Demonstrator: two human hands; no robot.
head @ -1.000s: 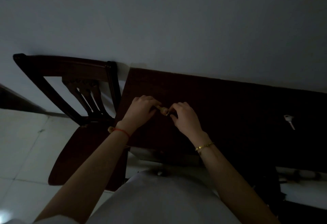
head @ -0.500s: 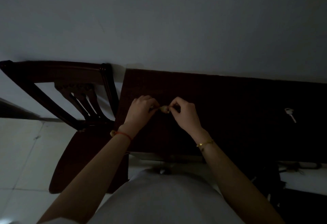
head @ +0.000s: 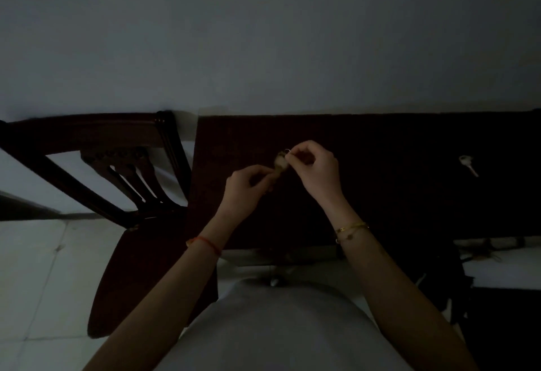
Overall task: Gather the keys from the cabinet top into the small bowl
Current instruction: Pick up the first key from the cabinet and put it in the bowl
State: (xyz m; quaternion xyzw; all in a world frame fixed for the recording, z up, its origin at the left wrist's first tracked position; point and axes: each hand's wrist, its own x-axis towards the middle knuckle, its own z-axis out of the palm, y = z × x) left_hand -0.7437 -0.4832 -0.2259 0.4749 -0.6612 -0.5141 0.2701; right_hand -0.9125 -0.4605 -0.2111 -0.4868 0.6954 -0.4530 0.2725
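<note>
Pinching at a small pale object [head: 280,162] over the dark cabinet top [head: 380,195], both hands are up off the surface and working close together in very dim light. The left hand [head: 248,186] has its fingers curled in, thumb and fingertips nipping the lower end of the object; the right hand [head: 317,170] grips the upper end, and a thin metal ring [head: 287,151] glints right at its fingertips. What the pale piece is cannot be told for sure; it looks like a key fob or key bunch, and it is too blurred and dark for any writing or brand to be read. Well off to the right, a single silver key [head: 468,165] lies flat on the cabinet top, apart from both hands, its blade angled toward the front right. No lettering can be made out on it either. A red string [head: 208,244] circles the left wrist and a gold bracelet [head: 351,228] sits on the right wrist. Just beside the cabinet's left end stands a dark wooden chair [head: 123,183] on pale floor tiles [head: 38,277], its back against the plain wall [head: 263,34].
</note>
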